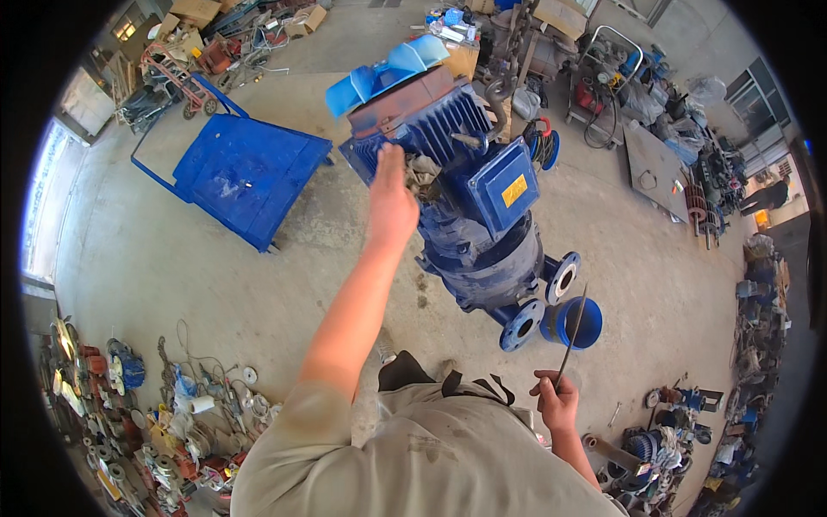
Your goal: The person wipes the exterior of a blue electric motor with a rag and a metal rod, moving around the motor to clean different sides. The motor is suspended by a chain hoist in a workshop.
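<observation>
— What is in your hands?
— My right hand (558, 403) grasps a thin metal rod (572, 338); its long axis points up, slightly tilted right. Farther, my left hand (392, 202) closes on a grey rag (423, 175) against the upright blue pump motor (469, 194).

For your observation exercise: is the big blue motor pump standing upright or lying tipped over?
Upright: the blue motor pump stands on its flanged base, finned motor on top, left hand on its side.
</observation>
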Tool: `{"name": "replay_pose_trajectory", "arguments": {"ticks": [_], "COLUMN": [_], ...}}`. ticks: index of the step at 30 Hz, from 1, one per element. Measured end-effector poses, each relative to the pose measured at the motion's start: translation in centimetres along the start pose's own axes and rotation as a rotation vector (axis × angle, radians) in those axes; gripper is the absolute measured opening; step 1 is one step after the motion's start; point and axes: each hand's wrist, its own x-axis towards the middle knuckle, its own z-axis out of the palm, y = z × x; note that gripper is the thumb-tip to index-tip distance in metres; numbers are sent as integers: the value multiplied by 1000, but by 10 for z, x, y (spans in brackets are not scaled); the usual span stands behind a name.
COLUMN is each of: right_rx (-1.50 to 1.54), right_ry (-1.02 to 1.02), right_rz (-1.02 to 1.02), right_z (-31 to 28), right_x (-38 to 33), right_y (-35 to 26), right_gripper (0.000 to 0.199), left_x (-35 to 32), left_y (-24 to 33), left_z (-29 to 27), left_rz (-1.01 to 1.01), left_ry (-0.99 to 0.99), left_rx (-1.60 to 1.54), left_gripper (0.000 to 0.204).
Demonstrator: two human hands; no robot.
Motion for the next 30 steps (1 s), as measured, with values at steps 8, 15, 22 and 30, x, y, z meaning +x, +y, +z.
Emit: {"name": "replay_pose_trajectory", "arguments": {"ticks": [8,15,22,30], "right_rx": [14,43,-7,-84], "right_ry": [-16,52,10,-105], "right_rz": [16,18,8,30], "right_z": [-2,-26,-44,-55], "right_x": [-15,-23,-22,-18], "right_y": [0,7,9,5], "right_gripper": [25,23,24,24], "left_x": [-128,-35,-66,-109], "left_y": [34,6,31,32], "left_z": [49,3,45,38], "left_rz": [-62,-221,-73,-490], "left_ry": [-348,364,59,242], "left_rx": [80,-424,-146,-409], "left_gripper": [61,60,72,42]}}
